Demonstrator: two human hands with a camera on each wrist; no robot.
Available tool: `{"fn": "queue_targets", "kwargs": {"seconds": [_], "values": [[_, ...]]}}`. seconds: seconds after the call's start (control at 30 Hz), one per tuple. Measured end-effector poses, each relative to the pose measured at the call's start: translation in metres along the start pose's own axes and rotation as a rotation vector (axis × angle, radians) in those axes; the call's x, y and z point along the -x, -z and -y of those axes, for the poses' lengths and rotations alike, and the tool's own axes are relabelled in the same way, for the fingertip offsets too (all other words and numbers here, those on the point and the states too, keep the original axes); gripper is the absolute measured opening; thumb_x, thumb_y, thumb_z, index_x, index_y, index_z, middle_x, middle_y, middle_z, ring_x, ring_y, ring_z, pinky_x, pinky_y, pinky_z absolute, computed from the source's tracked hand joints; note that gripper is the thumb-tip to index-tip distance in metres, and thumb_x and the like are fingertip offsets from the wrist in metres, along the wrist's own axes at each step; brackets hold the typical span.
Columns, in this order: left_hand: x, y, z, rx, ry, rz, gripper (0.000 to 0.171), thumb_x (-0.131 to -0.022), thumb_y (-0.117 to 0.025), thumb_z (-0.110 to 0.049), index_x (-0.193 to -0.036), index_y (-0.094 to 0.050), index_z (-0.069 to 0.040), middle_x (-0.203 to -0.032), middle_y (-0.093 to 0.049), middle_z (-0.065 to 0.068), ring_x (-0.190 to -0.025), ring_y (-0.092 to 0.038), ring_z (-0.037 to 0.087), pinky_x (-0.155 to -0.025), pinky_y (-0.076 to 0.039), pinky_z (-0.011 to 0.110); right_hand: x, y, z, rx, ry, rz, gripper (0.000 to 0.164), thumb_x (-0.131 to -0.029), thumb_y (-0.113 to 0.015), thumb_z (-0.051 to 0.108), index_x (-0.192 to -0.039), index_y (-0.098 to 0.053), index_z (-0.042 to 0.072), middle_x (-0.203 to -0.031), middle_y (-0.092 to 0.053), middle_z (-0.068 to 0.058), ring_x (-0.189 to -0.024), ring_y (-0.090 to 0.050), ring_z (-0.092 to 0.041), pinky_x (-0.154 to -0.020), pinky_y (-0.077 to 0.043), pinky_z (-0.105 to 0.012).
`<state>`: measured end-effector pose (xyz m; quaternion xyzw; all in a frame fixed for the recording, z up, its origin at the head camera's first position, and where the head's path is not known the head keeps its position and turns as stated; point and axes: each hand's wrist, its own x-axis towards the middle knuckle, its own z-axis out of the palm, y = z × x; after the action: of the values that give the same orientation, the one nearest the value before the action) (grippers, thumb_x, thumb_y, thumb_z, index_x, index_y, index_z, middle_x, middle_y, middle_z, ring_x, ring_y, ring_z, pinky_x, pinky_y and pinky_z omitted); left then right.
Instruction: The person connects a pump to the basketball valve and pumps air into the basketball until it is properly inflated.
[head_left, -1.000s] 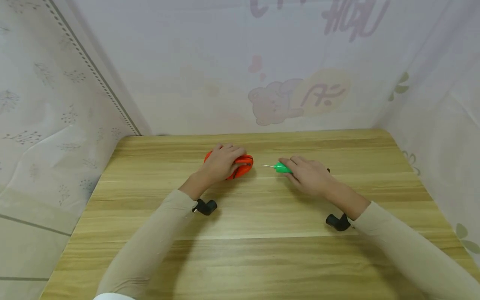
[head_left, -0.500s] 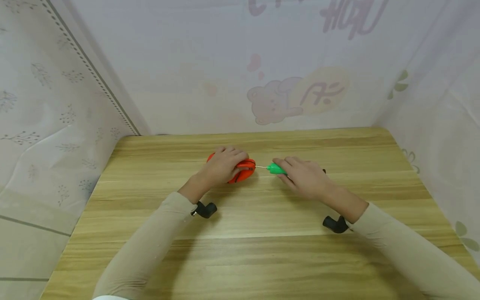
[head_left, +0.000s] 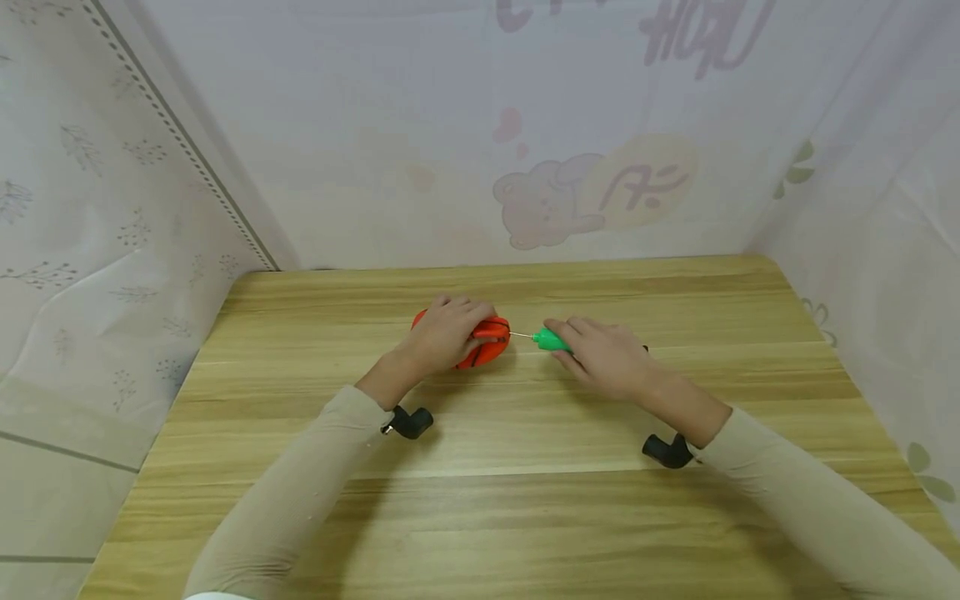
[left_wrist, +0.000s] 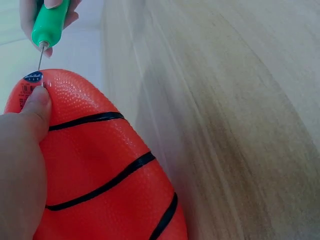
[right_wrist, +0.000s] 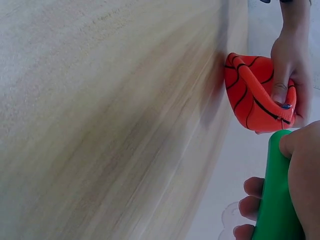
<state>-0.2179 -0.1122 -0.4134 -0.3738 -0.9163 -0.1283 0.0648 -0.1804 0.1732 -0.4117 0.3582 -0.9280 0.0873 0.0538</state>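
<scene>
Gripping red ball (left_wrist: 102, 162) left-handed, green handle (right_wrist: 278, 200) right-handed

A wood-grain table (head_left: 517, 525) with rounded far corners stands before a pale back wall (head_left: 360, 125) printed with a pink bear (head_left: 543, 208), a heart (head_left: 508, 125) and purple lettering (head_left: 663, 37); the left wall (head_left: 90, 325) carries fine plant sprigs (head_left: 81, 146) and a dotted stripe (head_left: 174, 133), the right wall (head_left: 877, 242) green leaves (head_left: 801, 175), all under soft light

Soft, even light leaves faint shadows across the desk (head_left: 525, 533); pale glints speckle the red ball (left_wrist: 95, 150); both wrist views look hazy, wood grain smeared.
</scene>
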Motion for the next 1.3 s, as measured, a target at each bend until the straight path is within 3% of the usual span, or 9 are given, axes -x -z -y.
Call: {"fn": "queue_targets", "kwargs": {"seconds": [0.23, 0.43, 0.57, 0.73, 0.9, 1.03, 1.17, 1.3], "values": [[-0.001, -0.002, -0.001, 0.003, 0.057, 0.010, 0.024, -0.095, -0.074, -0.025, -0.109, -0.059, -0.012, -0.091, -0.065, 0.002, -0.092, -0.060, 0.022, -0.089, -0.042, 0.043, -0.001, -0.002, 0.004, -0.032, -0.030, 0.036, 0.048, -0.104, -0.058, 0.027, -0.144, -0.051, 0.001, -0.118, -0.067, -0.013, -0.103, -0.068, -0.027, -0.078, -0.058, -0.044], [-0.002, -0.003, -0.002, -0.003, 0.042, 0.010, 0.024, -0.095, -0.074, -0.022, -0.109, -0.058, -0.010, -0.091, -0.065, 0.003, -0.091, -0.060, 0.022, -0.086, -0.043, 0.042, -0.002, -0.005, 0.005, -0.036, -0.032, 0.068, 0.050, -0.106, -0.056, 0.029, -0.145, -0.049, 0.000, -0.123, -0.066, -0.015, -0.108, -0.068, -0.029, -0.085, -0.058, -0.046], [-0.001, -0.003, -0.002, 0.023, 0.023, 0.020, 0.028, -0.093, -0.077, -0.020, -0.112, -0.058, -0.011, -0.098, -0.067, 0.002, -0.094, -0.061, 0.022, -0.088, -0.043, 0.042, 0.000, -0.006, 0.004, -0.016, -0.023, 0.054, 0.048, -0.105, -0.056, 0.029, -0.144, -0.051, 0.002, -0.116, -0.067, -0.012, -0.098, -0.069, -0.025, -0.077, -0.058, -0.041], [-0.003, -0.001, -0.003, 0.034, -0.004, 0.064, 0.046, -0.089, -0.081, -0.022, -0.130, -0.063, -0.013, -0.121, -0.069, 0.002, -0.110, -0.063, 0.024, -0.097, -0.046, 0.044, -0.001, -0.005, 0.004, 0.081, 0.036, 0.013, 0.045, -0.103, -0.061, 0.028, -0.139, -0.056, 0.003, -0.105, -0.065, -0.009, -0.081, -0.065, -0.019, -0.056, -0.052, -0.031], [-0.004, 0.002, -0.004, -0.002, -0.019, 0.088, 0.029, -0.090, -0.079, -0.014, -0.116, -0.069, -0.009, -0.114, -0.070, 0.003, -0.109, -0.064, 0.024, -0.098, -0.048, 0.045, -0.004, -0.007, 0.007, 0.140, 0.082, -0.031, 0.043, -0.101, -0.064, 0.027, -0.134, -0.058, 0.000, -0.102, -0.066, -0.011, -0.079, -0.067, -0.021, -0.051, -0.050, -0.029], [-0.002, 0.000, -0.007, -0.027, -0.038, 0.043, 0.014, -0.093, -0.074, -0.010, -0.105, -0.069, -0.006, -0.103, -0.072, 0.005, -0.099, -0.066, 0.024, -0.096, -0.049, 0.041, -0.005, -0.008, 0.010, 0.132, 0.082, -0.054, 0.042, -0.101, -0.064, 0.027, -0.133, -0.058, -0.001, -0.100, -0.066, -0.011, -0.078, -0.066, -0.020, -0.052, -0.051, -0.029], [0.002, -0.002, -0.009, 0.021, -0.090, -0.043, 0.008, -0.094, -0.072, -0.008, -0.096, -0.067, -0.003, -0.088, -0.069, 0.005, -0.081, -0.064, 0.024, -0.083, -0.052, 0.036, -0.007, -0.005, 0.015, 0.132, 0.060, -0.022, 0.041, -0.102, -0.063, 0.028, -0.131, -0.058, -0.001, -0.097, -0.065, -0.009, -0.074, -0.063, -0.018, -0.051, -0.049, -0.028], [0.005, -0.004, -0.010, 0.054, -0.109, -0.055, 0.009, -0.095, -0.072, -0.009, -0.098, -0.067, -0.002, -0.090, -0.070, 0.005, -0.082, -0.065, 0.023, -0.081, -0.053, 0.034, -0.010, -0.003, 0.022, 0.107, 0.030, 0.045, 0.041, -0.104, -0.059, 0.031, -0.130, -0.059, -0.001, -0.095, -0.066, -0.007, -0.072, -0.063, -0.017, -0.053, -0.051, -0.028]]}}
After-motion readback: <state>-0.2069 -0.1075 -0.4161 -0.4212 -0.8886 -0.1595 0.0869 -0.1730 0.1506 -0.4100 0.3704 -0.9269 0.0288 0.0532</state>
